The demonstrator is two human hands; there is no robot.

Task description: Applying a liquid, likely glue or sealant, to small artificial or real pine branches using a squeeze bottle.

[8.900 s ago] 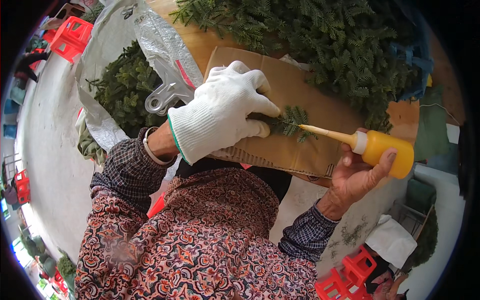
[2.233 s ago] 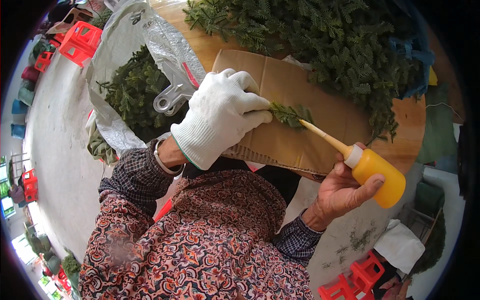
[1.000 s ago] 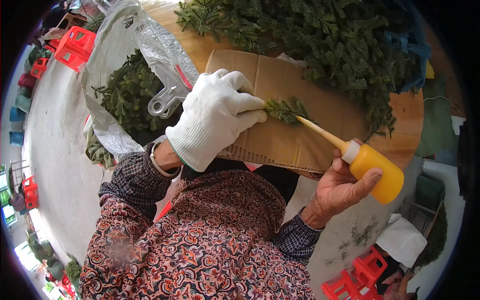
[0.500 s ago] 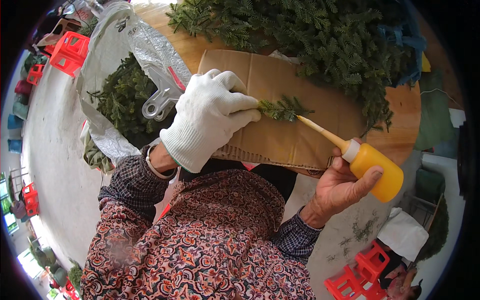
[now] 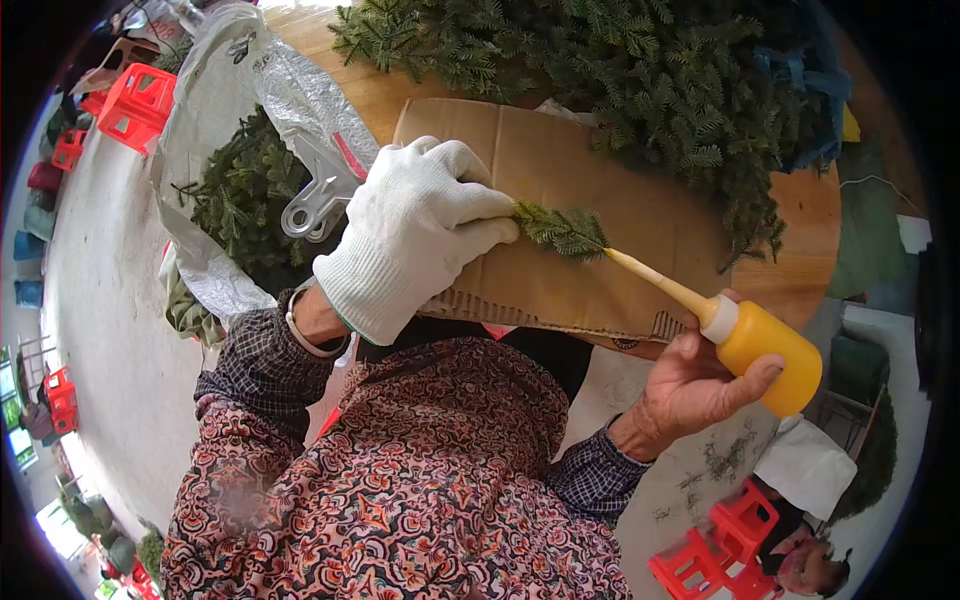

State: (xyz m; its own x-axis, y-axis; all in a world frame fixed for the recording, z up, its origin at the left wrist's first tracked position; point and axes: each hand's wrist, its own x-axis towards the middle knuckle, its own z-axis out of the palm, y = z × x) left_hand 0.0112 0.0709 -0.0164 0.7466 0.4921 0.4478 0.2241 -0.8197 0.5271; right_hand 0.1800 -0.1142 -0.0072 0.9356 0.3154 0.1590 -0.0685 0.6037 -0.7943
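Note:
In a white knit glove, my left hand (image 5: 415, 235) pinches the left end of a small green fir sprig (image 5: 562, 230). The sprig is held over a brown cardboard sheet (image 5: 640, 290). My bare right hand (image 5: 695, 385) grips a yellow squeeze bottle (image 5: 768, 352) with a white collar and a long narrow nozzle. The nozzle's tip meets the right end of the sprig; whether anything comes out of it is too small to tell. Behind the cardboard lies a big heap of fir branches (image 5: 640, 80).
A large metal clip (image 5: 318, 195) hangs on a pale plastic bag (image 5: 205, 130) holding more fir sprigs (image 5: 250, 190) at left. The wooden table (image 5: 805, 235) curves away at right. Red stools (image 5: 138, 105) stand on the floor; a person (image 5: 805, 570) is at lower right.
My right hand and the bottle have shifted slightly right and down, and the nozzle tip has slid to the sprig's right end. The sprig has turned a little; my left hand barely moved.

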